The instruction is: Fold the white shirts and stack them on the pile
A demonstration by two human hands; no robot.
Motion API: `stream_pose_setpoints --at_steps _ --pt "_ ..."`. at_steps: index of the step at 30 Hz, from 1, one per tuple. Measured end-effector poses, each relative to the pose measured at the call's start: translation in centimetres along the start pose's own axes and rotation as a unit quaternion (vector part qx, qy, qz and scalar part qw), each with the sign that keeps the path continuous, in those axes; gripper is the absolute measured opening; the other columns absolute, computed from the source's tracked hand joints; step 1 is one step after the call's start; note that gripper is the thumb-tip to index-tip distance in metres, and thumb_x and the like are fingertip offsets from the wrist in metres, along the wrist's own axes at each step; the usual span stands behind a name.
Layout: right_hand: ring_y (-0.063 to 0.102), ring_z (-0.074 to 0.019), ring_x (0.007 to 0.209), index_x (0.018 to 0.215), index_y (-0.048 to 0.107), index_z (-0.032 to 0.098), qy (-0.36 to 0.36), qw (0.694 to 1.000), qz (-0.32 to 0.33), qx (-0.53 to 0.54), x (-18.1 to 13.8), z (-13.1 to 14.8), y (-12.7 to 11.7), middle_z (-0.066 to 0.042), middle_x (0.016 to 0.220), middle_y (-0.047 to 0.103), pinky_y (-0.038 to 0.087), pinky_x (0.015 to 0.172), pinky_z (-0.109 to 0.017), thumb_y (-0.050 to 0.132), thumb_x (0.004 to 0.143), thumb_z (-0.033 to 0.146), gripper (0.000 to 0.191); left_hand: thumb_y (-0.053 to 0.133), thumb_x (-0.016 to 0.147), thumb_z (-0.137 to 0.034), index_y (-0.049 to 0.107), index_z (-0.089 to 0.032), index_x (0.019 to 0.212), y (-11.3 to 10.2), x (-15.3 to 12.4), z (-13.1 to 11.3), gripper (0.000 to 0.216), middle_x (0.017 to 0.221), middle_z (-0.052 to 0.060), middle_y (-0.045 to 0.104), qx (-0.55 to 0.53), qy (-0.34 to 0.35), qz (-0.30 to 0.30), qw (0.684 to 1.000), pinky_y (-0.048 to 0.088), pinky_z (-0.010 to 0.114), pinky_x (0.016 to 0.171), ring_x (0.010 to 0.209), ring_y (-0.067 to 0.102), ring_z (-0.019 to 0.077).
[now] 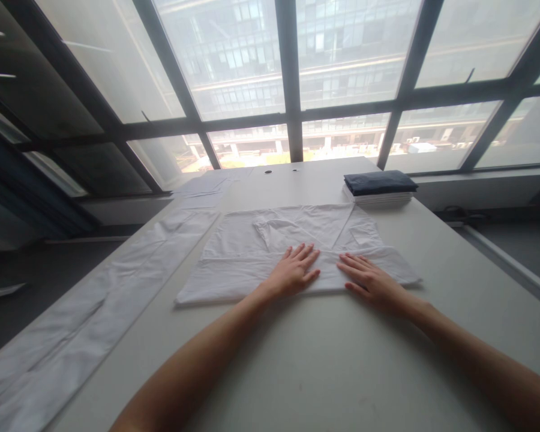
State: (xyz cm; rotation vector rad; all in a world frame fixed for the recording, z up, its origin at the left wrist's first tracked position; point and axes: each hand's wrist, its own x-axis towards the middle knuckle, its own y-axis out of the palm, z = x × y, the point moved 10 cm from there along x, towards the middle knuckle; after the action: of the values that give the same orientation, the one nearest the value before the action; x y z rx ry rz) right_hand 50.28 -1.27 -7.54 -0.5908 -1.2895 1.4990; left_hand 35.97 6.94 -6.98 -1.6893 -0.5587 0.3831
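A white garment [234, 276] lies partly folded on the white table, its near part doubled over in a wide band with a straight front edge. My left hand [296, 269] rests flat on this band near its middle, fingers spread. To its right, my right hand [369, 279] lies palm down on the same band, fingers stretched out and slightly apart. Neither hand grips the cloth. Beyond the fingertips, the far part of the garment shows creases and a diagonal overlap. What kind of garment it is, I cannot tell.
A stack of folded cloth [378, 183], dark blue on top and white below, stands at the table's far right. Long white cloth [94, 300] runs along the left edge. White sheets [202, 187] lie at the far left of the table [297, 372]. Windows [342, 54] rise behind.
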Motion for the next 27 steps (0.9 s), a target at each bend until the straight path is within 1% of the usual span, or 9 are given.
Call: stream_pose_setpoints --at_steps 6,17,27 --pt "0.026 -0.0271 0.15 0.15 0.046 0.027 0.003 1.0 0.003 -0.004 0.05 0.0 0.01 -0.006 0.162 0.032 0.026 0.123 -0.05 0.041 0.102 0.046 0.052 0.026 0.103 -0.06 0.028 -0.027 0.158 0.03 0.02 0.04 0.065 0.166 0.005 0.02 0.001 -0.001 0.003 1.0 0.012 0.051 0.123 0.154 0.014 0.0264" --pt "0.025 -0.0269 0.151 0.15 0.047 0.021 0.007 1.0 0.018 -0.019 0.08 0.06 0.16 -0.008 0.162 0.031 0.025 0.123 -0.05 0.04 0.103 0.046 0.054 0.028 0.103 -0.058 0.028 -0.027 0.158 0.05 0.03 -0.01 0.064 0.166 0.006 0.021 -0.001 -0.001 0.001 1.0 0.011 0.05 0.124 0.154 0.014 0.0262" --pt "0.027 -0.0275 0.15 0.149 0.048 0.023 0.006 1.0 0.007 -0.01 0.11 0.02 0.05 -0.008 0.161 0.033 0.026 0.123 -0.05 0.042 0.102 0.046 0.053 0.028 0.103 -0.058 0.029 -0.025 0.158 -0.05 0.01 -0.04 0.064 0.166 0.007 0.021 -0.005 0.0 0.0 1.0 0.012 0.051 0.123 0.154 0.015 0.0275"
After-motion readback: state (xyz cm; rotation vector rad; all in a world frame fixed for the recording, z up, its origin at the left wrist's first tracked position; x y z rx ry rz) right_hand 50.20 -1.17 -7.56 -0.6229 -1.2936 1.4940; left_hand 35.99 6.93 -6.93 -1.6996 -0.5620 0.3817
